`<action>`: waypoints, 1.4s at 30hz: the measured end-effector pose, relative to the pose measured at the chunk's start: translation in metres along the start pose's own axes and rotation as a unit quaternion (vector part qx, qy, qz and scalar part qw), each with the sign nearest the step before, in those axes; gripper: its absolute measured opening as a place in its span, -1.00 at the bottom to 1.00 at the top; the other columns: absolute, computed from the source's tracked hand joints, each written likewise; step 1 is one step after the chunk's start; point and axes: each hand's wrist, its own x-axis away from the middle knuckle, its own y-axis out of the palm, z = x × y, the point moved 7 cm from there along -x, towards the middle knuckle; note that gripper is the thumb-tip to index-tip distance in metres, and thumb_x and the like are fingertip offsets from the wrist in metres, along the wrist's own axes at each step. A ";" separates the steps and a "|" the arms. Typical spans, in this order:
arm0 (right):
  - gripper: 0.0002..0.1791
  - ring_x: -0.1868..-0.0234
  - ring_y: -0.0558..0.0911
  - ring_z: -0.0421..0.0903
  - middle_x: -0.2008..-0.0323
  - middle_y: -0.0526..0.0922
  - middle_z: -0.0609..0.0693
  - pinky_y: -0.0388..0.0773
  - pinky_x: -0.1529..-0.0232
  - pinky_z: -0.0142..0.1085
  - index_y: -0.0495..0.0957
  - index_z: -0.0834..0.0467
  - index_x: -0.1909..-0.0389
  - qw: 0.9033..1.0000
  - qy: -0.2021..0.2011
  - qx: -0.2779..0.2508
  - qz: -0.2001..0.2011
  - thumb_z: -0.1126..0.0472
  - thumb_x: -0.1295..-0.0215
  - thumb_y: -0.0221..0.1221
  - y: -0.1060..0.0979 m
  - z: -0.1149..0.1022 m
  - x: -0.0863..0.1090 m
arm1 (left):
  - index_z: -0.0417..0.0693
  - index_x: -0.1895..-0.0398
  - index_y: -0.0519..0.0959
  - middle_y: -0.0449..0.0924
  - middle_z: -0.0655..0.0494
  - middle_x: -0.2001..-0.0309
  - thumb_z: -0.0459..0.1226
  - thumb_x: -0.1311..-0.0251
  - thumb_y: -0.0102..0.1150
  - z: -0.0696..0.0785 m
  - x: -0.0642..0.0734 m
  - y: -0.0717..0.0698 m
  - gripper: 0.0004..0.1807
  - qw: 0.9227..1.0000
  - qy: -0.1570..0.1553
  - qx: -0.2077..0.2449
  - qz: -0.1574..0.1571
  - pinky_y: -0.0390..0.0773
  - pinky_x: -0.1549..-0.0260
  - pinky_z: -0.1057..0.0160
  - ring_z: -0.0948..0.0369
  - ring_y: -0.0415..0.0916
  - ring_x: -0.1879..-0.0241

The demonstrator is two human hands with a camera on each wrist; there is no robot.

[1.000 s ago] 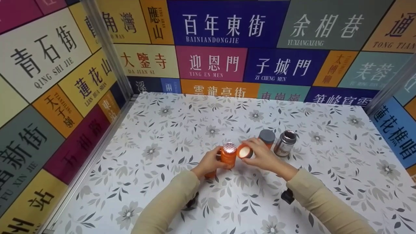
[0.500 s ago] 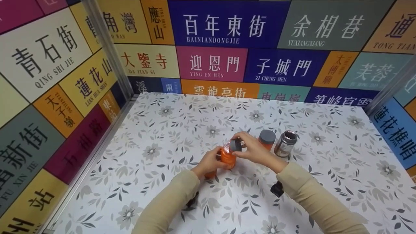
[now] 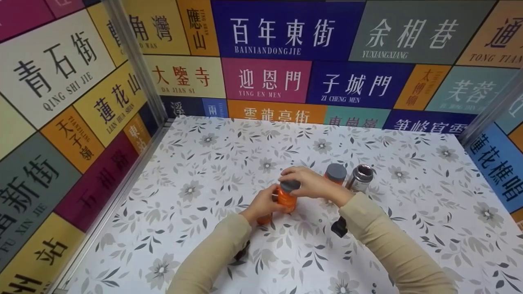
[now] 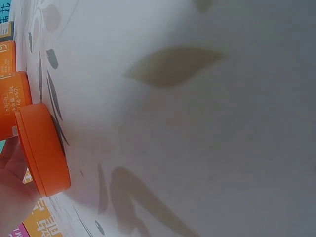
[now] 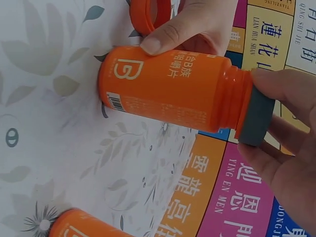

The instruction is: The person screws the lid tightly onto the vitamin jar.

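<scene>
On the table, my left hand [image 3: 262, 203] grips an orange pill bottle [image 3: 287, 201], which stands upright. My right hand [image 3: 308, 182] pinches a dark grey screw cap [image 5: 257, 117] between thumb and fingers. The cap sits over the bottle's mouth; part of the orange neck [image 5: 229, 98] shows below it in the right wrist view. A hollow orange round piece [image 4: 47, 150], like a lid or ring, is close beside the left hand; whether the hand touches it I cannot tell.
A second orange bottle with a grey cap [image 3: 336, 172] stands behind the right hand. Next to it is a silver-brown jar [image 3: 362, 176] without a lid. The floral tabletop [image 3: 229, 155] meets sign-printed walls [image 3: 265, 79] at the back and sides.
My right hand has moved left with the cap, turned its pale inside downward, and set it over the bottle's silver-sealed mouth. The left hand and bottle have stayed in place.
</scene>
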 end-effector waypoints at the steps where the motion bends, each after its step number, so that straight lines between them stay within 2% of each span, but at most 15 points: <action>1: -0.54 -0.08 0.42 0.20 -0.07 0.46 0.26 0.35 -0.06 0.01 0.51 0.29 -0.01 1.000 -0.007 0.005 -0.004 0.41 0.01 0.20 0.001 -0.001 -0.001 | -0.19 -0.05 0.39 0.49 -0.10 0.06 -0.35 0.11 0.38 0.000 0.000 0.000 -0.42 1.000 0.003 -0.006 0.001 0.48 0.04 0.16 0.01 0.53 0.08; 5: -0.55 -0.06 0.45 0.20 -0.04 0.48 0.27 0.35 -0.07 0.02 0.53 0.31 0.02 0.999 -0.019 0.014 -0.021 0.44 0.04 0.21 0.002 -0.004 -0.004 | -0.16 -0.11 0.38 0.49 -0.07 0.07 -0.32 0.11 0.39 0.000 0.000 -0.001 -0.36 1.000 0.000 -0.016 0.001 0.48 0.06 0.18 0.05 0.53 0.09; 7: -0.55 -0.03 0.46 0.18 -0.01 0.49 0.26 0.39 -0.03 -0.02 0.53 0.31 0.01 1.000 -0.009 0.018 -0.024 0.41 0.02 0.22 0.004 -0.003 -0.005 | -0.15 -0.11 0.38 0.49 -0.06 0.06 -0.32 0.10 0.38 0.000 0.000 0.000 -0.37 1.000 -0.004 -0.019 -0.002 0.48 0.05 0.21 0.07 0.53 0.09; 13: -0.54 0.26 0.46 -0.03 0.21 0.50 0.13 0.44 0.28 -0.22 0.54 0.23 0.03 0.995 0.075 0.059 0.016 0.16 -0.02 0.31 0.006 0.007 -0.006 | -0.15 -0.02 0.41 0.51 -0.06 0.07 -0.39 0.10 0.34 0.001 -0.002 -0.001 -0.47 1.000 0.002 -0.028 -0.002 0.47 0.05 0.21 0.07 0.53 0.08; 20: -0.53 0.42 0.42 -0.08 0.35 0.44 0.05 0.41 0.45 -0.23 0.52 0.18 0.23 0.979 0.155 0.110 0.078 -0.11 0.00 0.28 0.010 0.014 -0.007 | -0.14 -0.03 0.40 0.51 -0.06 0.02 -0.38 0.11 0.36 -0.003 -0.002 -0.002 -0.44 1.000 -0.006 -0.010 -0.002 0.47 0.03 0.19 0.04 0.51 0.02; 22: -0.51 0.45 0.41 -0.08 0.40 0.41 0.04 0.38 0.50 -0.23 0.47 0.20 0.30 0.974 0.173 0.121 0.079 -0.16 -0.02 0.25 0.011 0.014 -0.007 | -0.13 -0.02 0.41 0.52 -0.04 0.02 -0.36 0.12 0.38 -0.003 -0.002 -0.002 -0.44 1.000 -0.003 -0.005 -0.001 0.47 0.02 0.18 0.05 0.51 0.03; 25: -0.44 0.45 0.39 -0.05 0.42 0.40 0.07 0.35 0.50 -0.22 0.43 0.23 0.31 0.972 0.184 0.138 0.056 -0.22 -0.04 0.20 0.011 0.012 -0.007 | -0.12 0.00 0.41 0.54 0.00 0.04 -0.34 0.14 0.40 -0.002 -0.002 -0.001 -0.44 1.000 0.000 -0.007 0.000 0.46 0.02 0.18 0.09 0.52 0.05; 27: -0.42 0.37 0.41 -0.01 0.34 0.44 0.12 0.39 0.42 -0.19 0.44 0.27 0.23 0.975 0.177 0.129 0.028 -0.19 -0.06 0.21 0.009 0.009 -0.006 | -0.11 0.02 0.41 0.53 0.01 0.06 -0.35 0.14 0.40 -0.003 -0.002 0.000 -0.46 1.000 -0.004 -0.009 -0.001 0.46 0.02 0.19 0.11 0.52 0.05; 29: -0.45 0.20 0.45 0.05 0.18 0.46 0.19 0.44 0.23 -0.13 0.45 0.30 0.09 0.983 0.154 0.102 -0.006 -0.05 -0.08 0.25 0.005 0.006 -0.004 | -0.09 0.01 0.41 0.52 0.03 0.06 -0.33 0.14 0.40 -0.004 -0.003 0.000 -0.45 1.000 -0.010 -0.016 -0.003 0.45 0.02 0.20 0.12 0.51 0.06; 32: -0.48 -0.08 0.40 0.17 -0.09 0.39 0.28 0.37 -0.07 -0.04 0.41 0.32 -0.08 0.993 0.088 0.048 -0.055 0.32 -0.06 0.26 -0.001 0.000 0.000 | -0.06 -0.03 0.41 0.50 0.02 0.04 -0.33 0.14 0.40 -0.005 -0.004 -0.001 -0.41 1.000 -0.019 -0.019 -0.005 0.44 0.01 0.18 0.10 0.51 0.05; 34: -0.46 -0.16 0.36 0.21 -0.15 0.36 0.30 0.31 -0.14 0.01 0.41 0.32 -0.11 0.996 0.029 0.032 -0.076 0.52 -0.01 0.20 -0.004 -0.005 0.002 | -0.04 -0.06 0.40 0.50 0.02 0.03 -0.30 0.16 0.42 -0.006 -0.004 -0.002 -0.38 0.999 -0.023 -0.024 -0.003 0.43 0.00 0.17 0.09 0.51 0.06; 36: -0.49 -0.14 0.40 0.19 -0.11 0.41 0.28 0.33 -0.13 -0.01 0.45 0.31 -0.07 0.996 -0.014 0.036 -0.077 0.59 -0.02 0.13 -0.006 -0.009 0.002 | -0.04 -0.07 0.40 0.51 0.01 0.03 -0.30 0.18 0.43 -0.007 -0.004 -0.002 -0.36 0.999 -0.025 -0.021 -0.004 0.42 0.00 0.15 0.09 0.52 0.06; 38: -0.53 -0.06 0.46 0.16 -0.02 0.48 0.25 0.39 -0.08 -0.05 0.48 0.30 -0.05 0.996 -0.028 0.045 -0.067 0.59 -0.05 0.09 -0.007 -0.008 0.001 | -0.02 -0.07 0.40 0.51 0.03 0.03 -0.28 0.19 0.44 -0.007 -0.004 -0.002 -0.35 0.999 -0.031 -0.019 -0.004 0.42 -0.01 0.15 0.10 0.51 0.06; 42: -0.61 0.09 0.52 0.07 0.12 0.51 0.20 0.48 0.05 -0.14 0.47 0.32 -0.04 0.996 0.008 0.066 -0.056 0.45 -0.14 0.12 -0.006 -0.002 -0.001 | 0.00 -0.07 0.40 0.50 0.05 0.03 -0.28 0.18 0.43 -0.007 -0.004 0.000 -0.36 0.999 -0.037 -0.012 -0.006 0.41 -0.02 0.16 0.13 0.51 0.06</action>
